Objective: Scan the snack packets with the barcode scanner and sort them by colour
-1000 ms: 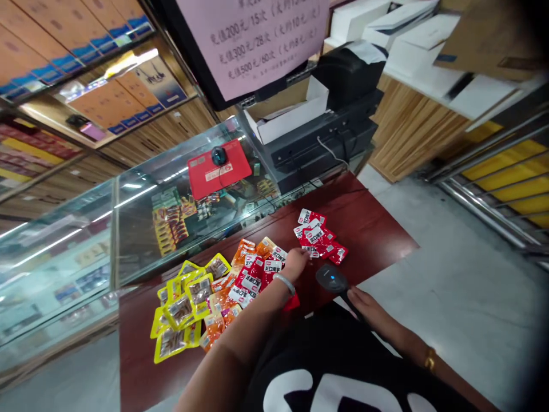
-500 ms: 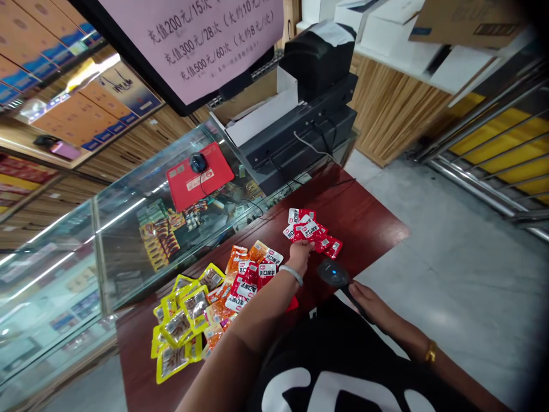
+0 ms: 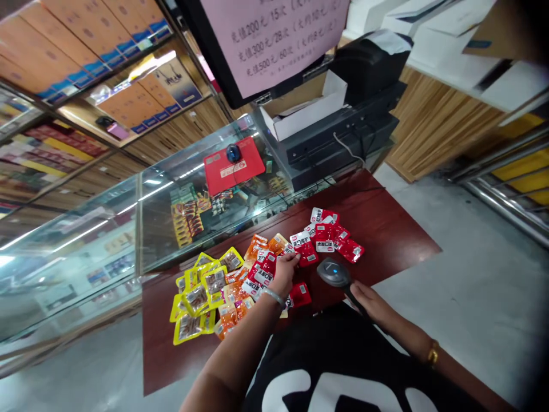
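My left hand [image 3: 286, 276] has its fingers pinched on the lower left edge of a red-and-white snack packet [image 3: 303, 252]. Under and beside that hand is a heap of red packets [image 3: 262, 270] and orange packets [image 3: 231, 294]. Yellow-edged packets [image 3: 206, 289] lie farther left. A separate group of red packets [image 3: 338, 234] rests to the right of the held one. My right hand [image 3: 364, 298] is wrapped round the handle of a dark barcode scanner [image 3: 333, 272], whose head shows a small blue light beside the packets.
The packets lie on a dark red tabletop [image 3: 386, 229] against a glass display counter [image 3: 163, 229]. On the glass are a red mat [image 3: 253, 163] and a mouse [image 3: 233, 153]. A monitor with a pink price sheet [image 3: 274, 43] and an open white box [image 3: 309, 111] stand behind.
My left hand has moved left from the right-hand red group to the mixed heap, where it pinches a red packet. The scanner stays in my right hand. The view has shifted left.
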`<state>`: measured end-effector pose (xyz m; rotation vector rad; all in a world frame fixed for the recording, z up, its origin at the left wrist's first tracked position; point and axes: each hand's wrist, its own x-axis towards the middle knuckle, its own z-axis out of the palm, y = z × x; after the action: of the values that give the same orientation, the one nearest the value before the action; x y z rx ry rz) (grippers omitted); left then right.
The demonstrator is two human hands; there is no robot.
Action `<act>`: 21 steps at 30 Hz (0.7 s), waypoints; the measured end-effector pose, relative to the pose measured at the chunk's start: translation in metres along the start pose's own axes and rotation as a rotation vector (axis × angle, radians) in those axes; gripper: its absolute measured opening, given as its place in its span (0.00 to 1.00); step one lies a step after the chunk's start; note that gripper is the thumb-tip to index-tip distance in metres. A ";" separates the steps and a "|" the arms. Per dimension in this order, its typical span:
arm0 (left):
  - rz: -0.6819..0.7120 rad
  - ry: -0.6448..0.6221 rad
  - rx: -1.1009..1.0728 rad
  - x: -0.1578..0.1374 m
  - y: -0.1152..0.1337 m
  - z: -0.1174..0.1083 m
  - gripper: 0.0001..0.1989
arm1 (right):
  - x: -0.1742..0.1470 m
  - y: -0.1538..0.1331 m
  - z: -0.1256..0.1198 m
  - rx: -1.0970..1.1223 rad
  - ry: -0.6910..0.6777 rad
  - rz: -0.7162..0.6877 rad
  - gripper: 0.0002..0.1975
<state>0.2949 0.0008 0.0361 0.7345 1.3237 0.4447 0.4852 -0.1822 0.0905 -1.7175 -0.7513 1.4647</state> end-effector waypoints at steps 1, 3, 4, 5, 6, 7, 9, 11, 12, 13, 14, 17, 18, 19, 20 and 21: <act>0.018 0.019 -0.009 -0.003 -0.003 -0.009 0.21 | 0.003 0.000 0.004 -0.004 -0.024 -0.019 0.34; 0.053 0.070 0.003 -0.009 -0.009 -0.024 0.22 | 0.008 0.002 0.014 0.000 -0.087 -0.040 0.34; 0.065 0.098 0.017 -0.013 -0.012 -0.030 0.22 | 0.011 0.003 0.018 -0.002 -0.118 -0.045 0.34; 0.073 0.122 0.027 -0.016 -0.014 -0.035 0.22 | 0.013 0.004 0.022 -0.008 -0.144 -0.046 0.34; 0.077 0.136 0.033 -0.019 -0.017 -0.040 0.22 | 0.015 0.004 0.026 -0.020 -0.164 -0.048 0.34; 0.080 0.143 0.032 -0.022 -0.019 -0.045 0.21 | 0.017 0.003 0.030 -0.035 -0.180 -0.053 0.34; 0.082 0.150 0.024 -0.025 -0.022 -0.055 0.20 | 0.019 -0.002 0.034 -0.070 -0.197 -0.079 0.34; 0.098 0.156 0.074 -0.028 -0.022 -0.067 0.17 | 0.020 -0.010 0.037 -0.106 -0.210 -0.121 0.34; 0.117 0.164 0.159 -0.028 -0.022 -0.073 0.14 | 0.019 -0.014 0.037 -0.122 -0.216 -0.139 0.34; 0.140 0.174 0.288 -0.030 -0.020 -0.081 0.11 | 0.019 -0.018 0.037 -0.132 -0.220 -0.149 0.35; 0.165 0.182 0.450 -0.031 -0.017 -0.088 0.09 | 0.019 -0.020 0.037 -0.137 -0.222 -0.151 0.35; 0.266 0.256 0.913 -0.038 -0.005 -0.106 0.07 | 0.017 -0.017 0.034 -0.127 -0.218 -0.131 0.35; 0.320 0.319 1.013 -0.040 0.000 -0.109 0.08 | 0.017 -0.013 0.033 -0.125 -0.214 -0.123 0.35; 0.386 0.395 1.089 -0.042 0.004 -0.110 0.12 | 0.016 -0.009 0.032 -0.125 -0.204 -0.115 0.35; 0.455 0.461 1.143 -0.044 0.008 -0.109 0.17 | 0.015 -0.004 0.031 -0.128 -0.190 -0.106 0.36; 0.519 0.501 1.182 -0.044 0.011 -0.105 0.21 | 0.014 0.001 0.030 -0.133 -0.174 -0.093 0.36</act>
<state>0.1851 0.0030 0.0674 2.0782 1.8427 0.2106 0.4579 -0.1658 0.0800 -1.6423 -1.0282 1.5427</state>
